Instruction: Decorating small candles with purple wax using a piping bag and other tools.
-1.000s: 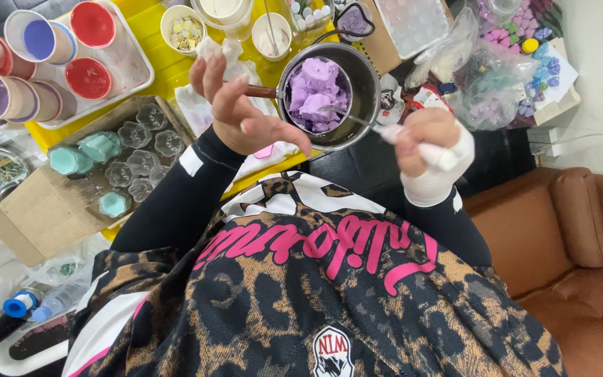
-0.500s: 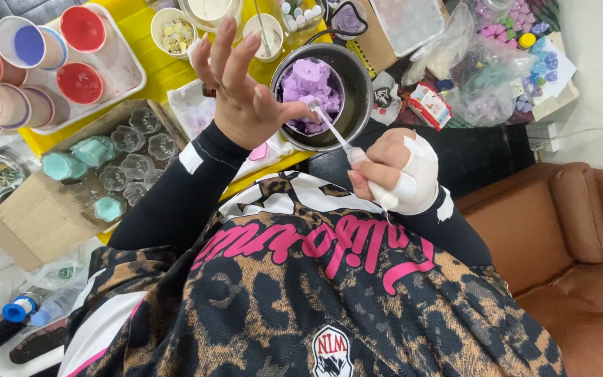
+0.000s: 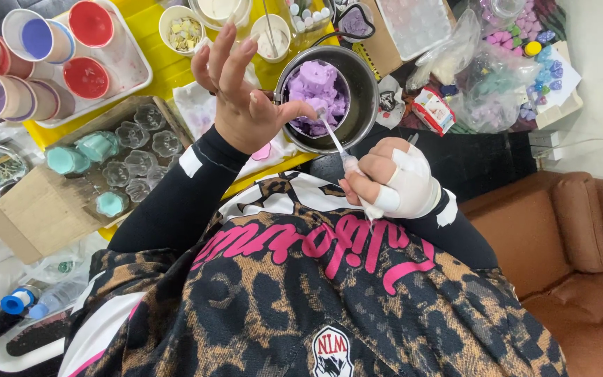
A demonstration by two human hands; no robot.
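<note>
A small metal pot (image 3: 364, 105) holds lumps of purple wax (image 3: 314, 94) and stands on a yellow surface (image 3: 165, 66). My left hand (image 3: 242, 98), in a black sleeve, hovers just left of the pot with fingers spread and raised, the thumb reaching to the pot's rim. It grips nothing that I can see. My right hand (image 3: 396, 183), wrapped in white, is shut on a thin white spoon (image 3: 334, 139). The spoon's tip pokes into the purple lumps.
A white tray (image 3: 130, 66) of cups with red, blue and purple contents sits at the far left. Clear and teal moulds (image 3: 116, 160) lie on cardboard nearer me. Small bowls, a clear mould tray and bags of coloured pieces (image 3: 497, 91) surround the pot. A brown sofa (image 3: 581, 237) is at right.
My right hand has brought the spoon from outside the pot down into the purple lumps. My left hand has spread its fingers open beside the pot.
</note>
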